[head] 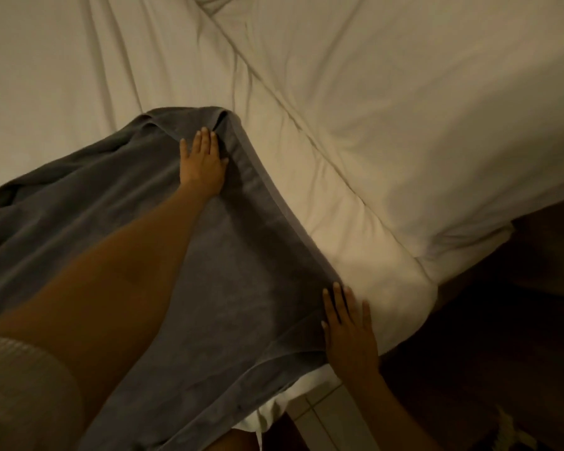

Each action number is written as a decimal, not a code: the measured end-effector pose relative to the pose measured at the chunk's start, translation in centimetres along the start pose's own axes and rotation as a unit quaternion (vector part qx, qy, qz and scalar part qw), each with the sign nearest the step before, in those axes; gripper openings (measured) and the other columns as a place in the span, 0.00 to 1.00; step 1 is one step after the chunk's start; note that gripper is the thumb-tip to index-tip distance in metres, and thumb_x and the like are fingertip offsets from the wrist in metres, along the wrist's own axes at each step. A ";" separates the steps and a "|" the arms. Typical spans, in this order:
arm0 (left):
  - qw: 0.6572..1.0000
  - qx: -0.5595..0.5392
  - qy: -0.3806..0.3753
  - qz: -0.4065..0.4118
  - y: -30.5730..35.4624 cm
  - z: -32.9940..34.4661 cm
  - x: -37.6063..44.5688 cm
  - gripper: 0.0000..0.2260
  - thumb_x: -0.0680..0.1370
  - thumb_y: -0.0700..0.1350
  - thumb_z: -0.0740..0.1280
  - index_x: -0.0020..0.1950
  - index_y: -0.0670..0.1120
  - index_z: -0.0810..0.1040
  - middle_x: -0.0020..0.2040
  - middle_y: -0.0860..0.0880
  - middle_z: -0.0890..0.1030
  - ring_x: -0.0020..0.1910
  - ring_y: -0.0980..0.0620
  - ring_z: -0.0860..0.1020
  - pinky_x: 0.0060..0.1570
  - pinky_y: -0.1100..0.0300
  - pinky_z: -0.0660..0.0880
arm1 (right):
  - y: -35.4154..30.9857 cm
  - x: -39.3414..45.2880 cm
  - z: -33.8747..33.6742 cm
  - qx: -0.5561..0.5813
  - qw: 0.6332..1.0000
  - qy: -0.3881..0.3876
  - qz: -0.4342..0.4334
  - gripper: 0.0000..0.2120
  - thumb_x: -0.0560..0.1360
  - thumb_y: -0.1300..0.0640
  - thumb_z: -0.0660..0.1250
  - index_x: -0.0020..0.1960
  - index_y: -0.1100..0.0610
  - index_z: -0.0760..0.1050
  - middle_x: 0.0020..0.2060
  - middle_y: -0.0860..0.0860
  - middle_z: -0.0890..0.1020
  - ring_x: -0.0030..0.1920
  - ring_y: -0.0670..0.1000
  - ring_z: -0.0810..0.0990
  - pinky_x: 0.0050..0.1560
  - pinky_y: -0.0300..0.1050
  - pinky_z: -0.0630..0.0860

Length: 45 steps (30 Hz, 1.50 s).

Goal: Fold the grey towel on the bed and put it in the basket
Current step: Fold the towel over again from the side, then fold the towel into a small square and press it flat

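White bedding (372,92), creased in long diagonal folds, fills the upper frame, and its corner drops off toward dark floor at 4 o'clock. Across the bed's near corner lies the grey towel (235,288), spread flat at centre and rumpled toward 9 o'clock, its hemmed edge running from 12 o'clock down to 5 o'clock. From the 8 o'clock corner the left arm stretches straight out, pale ribbed sleeve (17,395) at the shoulder, and the left hand (202,161) lies palm-down on the towel's far corner, fingers extended and close together, gripping nothing. At 5 o'clock the right hand (349,333) rests flat, fingers slightly spread, at the towel's near corner where hem meets sheet, pressing rather than pinching.
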<state>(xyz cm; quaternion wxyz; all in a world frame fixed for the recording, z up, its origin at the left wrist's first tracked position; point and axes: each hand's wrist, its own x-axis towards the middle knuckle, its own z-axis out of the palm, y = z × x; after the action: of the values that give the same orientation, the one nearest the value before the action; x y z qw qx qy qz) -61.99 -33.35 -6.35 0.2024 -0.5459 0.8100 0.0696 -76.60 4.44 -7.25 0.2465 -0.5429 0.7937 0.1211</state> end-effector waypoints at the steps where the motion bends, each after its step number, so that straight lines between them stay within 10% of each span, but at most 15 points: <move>1: 1.000 -0.002 -0.003 0.005 -0.3 0.2 -0.8 0.27 0.83 0.53 0.45 0.78 0.40 0.44 0.79 0.43 0.46 0.79 0.47 0.45 0.76 0.45 0.42 | 0.1 -0.1 -0.2 -0.006 1.000 -0.002 -0.001 0.32 0.80 0.45 0.32 0.73 0.57 0.62 0.72 0.58 0.67 0.72 0.59 0.59 0.68 0.61 0.54; 11: 0.982 -0.166 -0.088 -0.018 -1.5 6.4 -12.7 0.28 0.82 0.55 0.51 0.78 0.43 0.49 0.79 0.44 0.50 0.79 0.47 0.49 0.76 0.47 0.48 | -2.5 -2.2 -0.4 -0.039 0.994 -0.049 -0.090 0.28 0.74 0.45 0.50 0.67 0.57 0.73 0.67 0.59 0.73 0.69 0.58 0.61 0.70 0.57 0.45; 17: 0.967 -0.206 -0.142 -0.045 -1.5 13.0 -22.7 0.30 0.82 0.53 0.54 0.79 0.44 0.46 0.80 0.45 0.45 0.79 0.47 0.47 0.76 0.48 0.50 | -4.0 -2.9 1.1 -0.072 0.986 -0.061 -0.137 0.30 0.80 0.42 0.39 0.67 0.52 0.73 0.67 0.59 0.73 0.69 0.59 0.64 0.66 0.58 0.57; 23: 0.959 -0.242 -0.123 -0.084 -2.5 17.0 -30.8 0.29 0.82 0.53 0.53 0.79 0.46 0.46 0.80 0.47 0.45 0.79 0.50 0.47 0.76 0.49 0.49 | -3.4 -2.0 2.4 -0.121 0.974 -0.034 -0.186 0.37 0.63 0.46 0.77 0.69 0.55 0.71 0.65 0.57 0.76 0.64 0.59 0.75 0.60 0.59 0.73; 31: 0.948 -0.251 -0.112 -0.161 -3.9 21.3 -42.4 0.29 0.82 0.57 0.50 0.79 0.47 0.46 0.80 0.48 0.45 0.79 0.52 0.47 0.76 0.51 0.47 | -1.1 -2.5 1.8 -0.154 0.957 0.048 -0.243 0.32 0.67 0.68 0.64 0.71 0.62 0.66 0.66 0.63 0.73 0.66 0.64 0.72 0.64 0.64 0.68; 39: 0.950 -0.244 -0.121 -0.154 -3.9 22.3 -48.0 0.49 0.67 0.75 0.32 0.79 0.46 0.45 0.79 0.47 0.44 0.79 0.50 0.47 0.76 0.49 0.47 | 3.9 -5.0 2.5 -0.207 0.948 0.008 -0.244 0.32 0.65 0.62 0.54 0.69 0.63 0.69 0.65 0.64 0.74 0.64 0.65 0.73 0.62 0.66 0.68; 45: 0.969 -0.166 -0.113 -0.144 -3.1 23.9 -49.0 0.29 0.83 0.53 0.50 0.78 0.43 0.43 0.79 0.44 0.45 0.79 0.48 0.47 0.77 0.47 0.45 | 1.6 -4.4 3.1 -0.188 0.943 0.075 -0.264 0.31 0.72 0.57 0.61 0.74 0.62 0.60 0.71 0.66 0.64 0.72 0.65 0.62 0.71 0.63 0.51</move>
<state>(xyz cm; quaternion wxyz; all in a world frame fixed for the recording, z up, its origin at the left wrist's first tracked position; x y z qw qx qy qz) -37.34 15.38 -7.96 0.2071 -0.6716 0.6718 0.2342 -75.96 10.03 -7.71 0.1028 -0.7769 0.6009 0.1576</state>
